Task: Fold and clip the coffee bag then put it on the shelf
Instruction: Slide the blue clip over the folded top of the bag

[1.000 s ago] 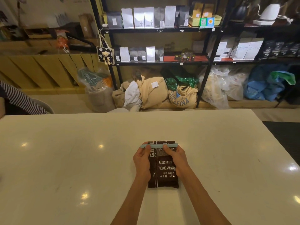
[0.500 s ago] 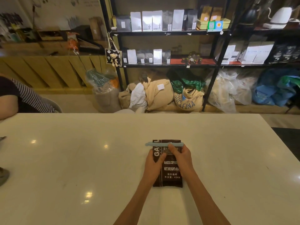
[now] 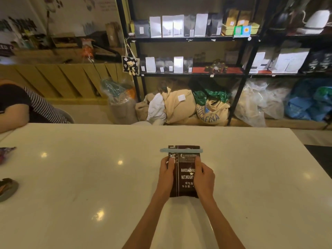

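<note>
Coffee bag (image 3: 185,174) lies flat on the white desk (image 3: 89,177), roughly centre, long axis running away from the person. Dark brown glossy pack w/ white print: "BAKED.COFFE…" and "NET.WEIGHT" readable, some Chinese characters below, a thin pale vertical stripe down the left part. Top end looks folded over; a pale blue clip (image 3: 181,150) sits straight across it, sticking out a bit past both side edges of the bag. A narrow strip of bag shows beyond the clip. Foil near the fold catches some glare.

Left hand (image 3: 166,174) grips the bag's left edge, fingers curled over onto the face, thumb side along the edge. Right hand (image 3: 204,177) does the same on the right edge, fingers lying on the front and covering the ends of the printed words. Both are closed on the bag, below the clip, not touching it. Bag's bottom edge rests on the desk btwn the wrists.

Further out: desk surface is shiny w/ lamp reflections. At far left, another person's striped sleeve (image 3: 41,106) by the desk edge. Behind the desk, a black metal shelf (image 3: 188,38) w/ rows of white, grey and dark pouches; burlap sacks (image 3: 206,112) and plastic bags on the floor under it.
</note>
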The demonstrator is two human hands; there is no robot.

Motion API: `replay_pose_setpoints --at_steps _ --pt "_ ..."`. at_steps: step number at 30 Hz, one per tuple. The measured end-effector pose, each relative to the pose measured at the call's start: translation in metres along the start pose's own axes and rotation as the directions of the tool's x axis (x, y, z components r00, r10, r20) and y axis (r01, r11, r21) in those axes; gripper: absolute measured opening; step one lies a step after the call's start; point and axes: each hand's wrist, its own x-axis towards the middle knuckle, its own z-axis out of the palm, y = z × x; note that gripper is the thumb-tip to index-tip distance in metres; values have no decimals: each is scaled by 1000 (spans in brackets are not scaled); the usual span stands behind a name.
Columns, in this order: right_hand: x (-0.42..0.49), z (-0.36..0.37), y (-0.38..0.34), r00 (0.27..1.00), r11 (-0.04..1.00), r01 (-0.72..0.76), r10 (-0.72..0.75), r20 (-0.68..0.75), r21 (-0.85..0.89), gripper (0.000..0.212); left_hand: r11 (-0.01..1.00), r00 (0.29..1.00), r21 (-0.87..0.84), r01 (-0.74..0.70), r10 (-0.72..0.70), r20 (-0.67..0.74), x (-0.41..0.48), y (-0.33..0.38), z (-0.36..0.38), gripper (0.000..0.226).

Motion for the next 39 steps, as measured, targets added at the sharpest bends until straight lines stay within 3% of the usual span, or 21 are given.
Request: replay_pose_setpoints --at_steps 3,6,8,10,12,19,24,28,35,39 --pt "0 -7 -1 996 985 -94 92 22 144 43 991 997 127 -34 26 66 -8 -2 5 32" --pt "-13 -11 7 947 945 -176 86 310 275 23 946 989 302 -114 136 -54 -12 -10 0 24" --pt "-21 -12 18 926 966 -109 12 377 235 35 914 976 374 -159 203 -81 -13 -16 -5 20" --pt "-26 -15 27 937 990 12 -60 344 140 42 909 973 377 -178 220 -69 -19 -22 -6 21" --pt "-28 -16 35 939 992 77 -107 328 103 32 926 975 330 -181 213 -62 -25 -31 -5 18" --pt "-27 -12 51 920 989 130 -148 362 73 22 941 971 279 -189 221 -86 -35 -47 -7 25" --pt "-24 -12 52 918 989 145 -139 372 11 37 947 979 262 -187 201 -29 -36 -48 -8 31" --pt "-25 -14 49 919 988 154 -140 369 -9 48 937 981 293 -190 195 13 -41 -50 -11 55" --pt "-28 -10 47 942 994 106 -89 323 -36 39 950 982 254 -179 190 -17 -35 -51 -10 29" --pt "-28 -7 49 952 998 65 -69 298 23 50 955 979 231 -188 201 -32 -29 -53 -12 28"
